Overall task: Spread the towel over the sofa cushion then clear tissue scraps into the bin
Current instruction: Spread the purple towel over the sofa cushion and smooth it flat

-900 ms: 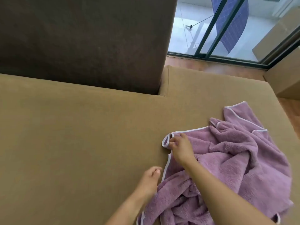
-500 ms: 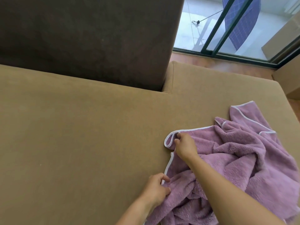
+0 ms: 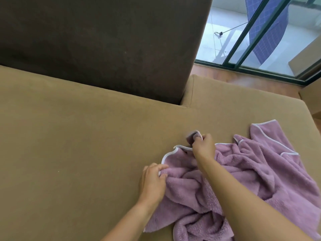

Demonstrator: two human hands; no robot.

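The fluffy lilac towel with white piping on its edge (image 3: 243,180) lies crumpled in a heap on the right part of the tan fabric sofa cushion (image 3: 78,145), near its front edge. The first step of the task, the spreading, is in hand, and it is only at its beginning. The right hand (image 3: 204,146) pinches a corner of the towel between fingers and thumb and lifts it a little off the cushion. The left hand (image 3: 152,181) is closed on the piped edge nearer to the person, at the left border of the heap.

The broad left part of the cushion, in front of the dark brown backrest (image 3: 104,40), is bare. I judge that the next move calls for drawing the two held points apart and pulling the cloth to the left, so that the folds open flat. No tissue scraps and no bin are visible here.
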